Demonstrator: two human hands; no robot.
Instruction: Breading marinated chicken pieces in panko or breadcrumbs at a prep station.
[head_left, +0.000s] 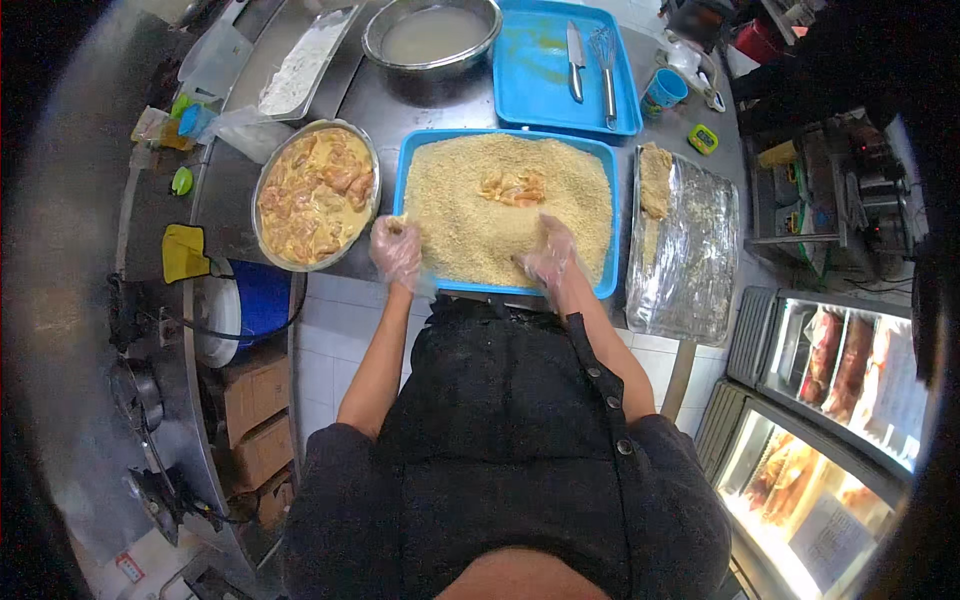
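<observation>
A blue tray (400, 161) full of pale breadcrumbs (457, 180) lies before me, with a battered piece of raw meat (517, 187) on the crumbs. My left hand (396, 247), in a clear plastic glove, is at the tray's left edge with its fingers curled; whether anything is inside them is unclear. Over the crumbs at the lower right is my right hand (551, 255), also gloved, fingers apart and touching the crumbs. Left of the tray, a round metal bowl (377, 161) holds raw meat pieces in yellow batter (315, 195). A crumbed piece (655, 180) rests on the plastic-covered tray (686, 255) at right.
Behind stand a metal basin of cloudy liquid (431, 37), a container of white flour (304, 67) and a blue tray (517, 112) bearing a knife (575, 60) and a whisk (607, 75). A blue cup (664, 91) and green timer (703, 139) are at right.
</observation>
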